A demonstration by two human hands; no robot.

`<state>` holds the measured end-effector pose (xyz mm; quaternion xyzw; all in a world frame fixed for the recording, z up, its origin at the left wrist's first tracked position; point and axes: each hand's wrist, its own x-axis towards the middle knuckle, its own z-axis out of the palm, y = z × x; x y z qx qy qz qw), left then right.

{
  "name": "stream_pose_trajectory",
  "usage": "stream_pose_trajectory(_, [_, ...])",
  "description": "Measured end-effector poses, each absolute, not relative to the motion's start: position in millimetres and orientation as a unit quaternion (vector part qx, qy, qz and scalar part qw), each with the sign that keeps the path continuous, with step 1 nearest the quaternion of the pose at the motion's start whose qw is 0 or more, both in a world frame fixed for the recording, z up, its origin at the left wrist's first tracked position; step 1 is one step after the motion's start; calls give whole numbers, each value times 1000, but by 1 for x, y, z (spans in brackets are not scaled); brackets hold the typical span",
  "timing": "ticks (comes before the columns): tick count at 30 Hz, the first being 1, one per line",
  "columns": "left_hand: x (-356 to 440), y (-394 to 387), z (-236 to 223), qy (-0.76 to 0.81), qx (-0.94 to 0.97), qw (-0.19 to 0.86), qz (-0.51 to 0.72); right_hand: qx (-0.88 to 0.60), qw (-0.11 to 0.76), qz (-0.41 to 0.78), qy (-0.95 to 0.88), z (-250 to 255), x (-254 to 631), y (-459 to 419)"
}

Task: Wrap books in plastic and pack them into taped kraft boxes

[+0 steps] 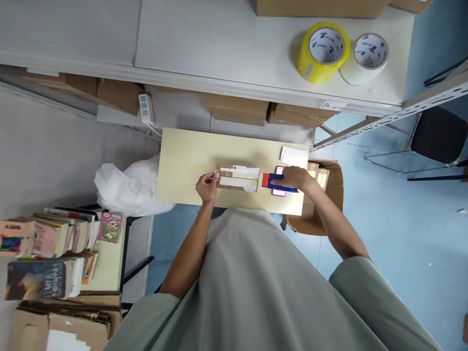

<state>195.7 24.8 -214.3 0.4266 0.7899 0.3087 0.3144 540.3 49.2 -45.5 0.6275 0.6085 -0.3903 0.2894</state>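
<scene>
A small flat cardboard package [238,183] with white strips on top lies on the pale yellow table [186,151]. My left hand [207,186] pinches its left edge between thumb and fingers. To the right of the package, my right hand [292,177] is closed around a blue tool with an orange-red end [276,181]; its exact kind is not clear. That end points left and stops just short of the package. Under the tool lies a phone [279,192] with a lit pinkish screen, partly covered by the tool and hand.
White paper [293,156] lies at the table's back right. An open cardboard box [334,214] stands right of the table. Yellow tape [317,68] and white tape [360,73] rest on the shelf above. A white plastic bag [127,187], power strip [146,108] and books [40,278] are leftward.
</scene>
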Motion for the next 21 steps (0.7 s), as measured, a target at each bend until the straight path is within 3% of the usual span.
stream_pose_trajectory(16, [190,24,-213,778,432,331,312,672,254,-347,603,-77,501,16])
stream_pose_trajectory(21, [190,25,-218,775,438,329,315,699,207,-313,609,-93,489,1])
